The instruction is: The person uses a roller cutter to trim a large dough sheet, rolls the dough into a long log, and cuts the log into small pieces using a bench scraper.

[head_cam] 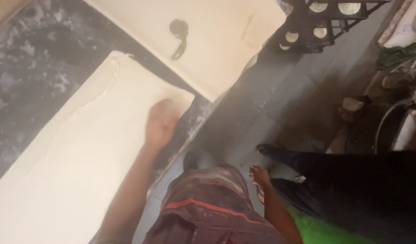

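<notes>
Your right hand [260, 175] hangs loosely open beside your leg, holding nothing. Your left hand [161, 122] lies flat, palm down, on the near dough sheet [72, 158], gripping nothing. That sheet looks fully rolled but uncut; its long axis runs from near left to far right. Farther off, the wheel cutter [179, 36] rests on the second sheet [217, 40].

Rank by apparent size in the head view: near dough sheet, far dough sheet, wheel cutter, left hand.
1. Near dough sheet, though it is closer to the camera and runs off frame.
2. Far dough sheet, also cut off by the frame.
3. Left hand, resting on the near sheet.
4. Wheel cutter.
</notes>
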